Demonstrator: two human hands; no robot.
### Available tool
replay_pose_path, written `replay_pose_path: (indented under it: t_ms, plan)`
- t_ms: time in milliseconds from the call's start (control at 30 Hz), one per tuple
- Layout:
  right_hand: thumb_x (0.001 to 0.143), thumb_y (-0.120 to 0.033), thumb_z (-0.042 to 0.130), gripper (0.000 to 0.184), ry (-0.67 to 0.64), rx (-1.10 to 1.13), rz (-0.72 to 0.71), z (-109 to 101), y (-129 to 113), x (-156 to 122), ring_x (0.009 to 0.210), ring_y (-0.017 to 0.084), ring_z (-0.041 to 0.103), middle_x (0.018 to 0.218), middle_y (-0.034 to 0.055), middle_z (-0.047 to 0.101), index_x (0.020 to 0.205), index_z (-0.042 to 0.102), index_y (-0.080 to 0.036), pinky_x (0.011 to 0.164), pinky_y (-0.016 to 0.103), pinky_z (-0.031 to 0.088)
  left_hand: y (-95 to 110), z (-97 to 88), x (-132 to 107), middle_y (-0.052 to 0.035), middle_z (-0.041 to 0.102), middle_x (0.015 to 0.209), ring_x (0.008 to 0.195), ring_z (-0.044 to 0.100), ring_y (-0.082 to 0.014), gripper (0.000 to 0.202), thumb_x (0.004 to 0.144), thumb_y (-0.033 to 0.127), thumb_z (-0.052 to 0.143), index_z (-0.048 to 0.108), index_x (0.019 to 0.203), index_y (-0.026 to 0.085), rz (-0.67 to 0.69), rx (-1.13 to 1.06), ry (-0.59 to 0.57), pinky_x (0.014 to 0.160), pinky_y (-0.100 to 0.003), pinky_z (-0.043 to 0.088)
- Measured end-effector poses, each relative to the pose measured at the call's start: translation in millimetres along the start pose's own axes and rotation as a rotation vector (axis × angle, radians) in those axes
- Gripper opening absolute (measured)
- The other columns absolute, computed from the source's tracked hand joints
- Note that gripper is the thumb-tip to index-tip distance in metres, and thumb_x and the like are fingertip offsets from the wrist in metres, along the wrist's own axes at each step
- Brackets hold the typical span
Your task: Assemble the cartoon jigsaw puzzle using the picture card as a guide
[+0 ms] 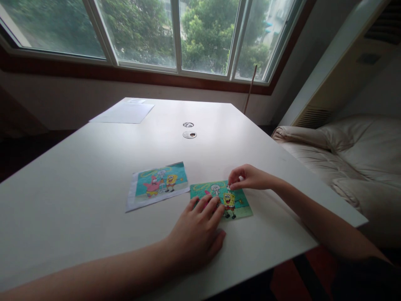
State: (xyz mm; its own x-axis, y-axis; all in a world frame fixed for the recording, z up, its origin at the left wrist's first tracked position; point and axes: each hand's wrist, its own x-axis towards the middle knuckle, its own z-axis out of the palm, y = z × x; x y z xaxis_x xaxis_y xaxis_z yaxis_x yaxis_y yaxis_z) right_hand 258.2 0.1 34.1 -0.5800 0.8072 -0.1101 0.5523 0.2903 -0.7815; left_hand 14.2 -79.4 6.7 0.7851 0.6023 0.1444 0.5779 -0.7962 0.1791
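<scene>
On the near part of the white table lies a colourful cartoon picture card with a yellow square figure on a teal and green ground. My left hand rests on its lower left part, fingers spread and palm down, hiding some of a pink figure. At the card's upper edge, the thumb and forefinger of my right hand are pinched together. A small white patch shows beside those fingertips; what they hold, if anything, is too small to tell. A printed sheet with the same cartoon scene lies just left of the card.
Two small round pieces with dark markings lie farther back on the table. A pale sheet is at the far left corner. Windows stand beyond, a thin stick leans near them, and a cream sofa is on the right.
</scene>
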Motion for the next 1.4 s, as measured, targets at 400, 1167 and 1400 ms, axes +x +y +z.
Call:
replay_pose_path:
  t_ms: [400,1167,1400]
  plan:
    - [0.068,-0.034,0.071,0.030,0.106,-0.305,-0.024,6,3,4,0.070,0.012,0.048,0.080,0.0019,0.055,0.090,0.062,-0.016,0.061,0.023,0.039,0,1.2,-1,-0.0104,0.044,0.134,0.122,0.036,-0.0312,0.046,0.088,0.040,0.040,0.043,0.129,0.019,0.008,0.012,0.020,0.099,-0.049,0.029]
    - [0.081,-0.047,0.055,0.049,0.166,-0.409,-0.002,23,6,-65,0.122,0.026,0.037,0.131,0.0115,0.044,0.124,0.046,-0.024,0.102,0.044,0.031,-42,-41.4,-55,-0.0047,0.051,0.130,0.114,0.052,-0.0239,0.041,0.087,0.027,0.050,0.045,0.128,0.028,0.133,0.040,-0.069,0.096,-0.036,0.040]
    - [0.078,-0.051,0.058,0.055,0.209,-0.498,-0.009,37,6,-70,0.121,0.028,0.038,0.131,0.0114,0.046,0.125,0.047,-0.025,0.101,0.044,0.031,-52,-39.4,-62,-0.0042,0.053,0.129,0.115,0.051,-0.0224,0.036,0.087,0.019,0.045,0.049,0.123,0.024,0.175,0.033,-0.074,0.097,-0.038,0.042]
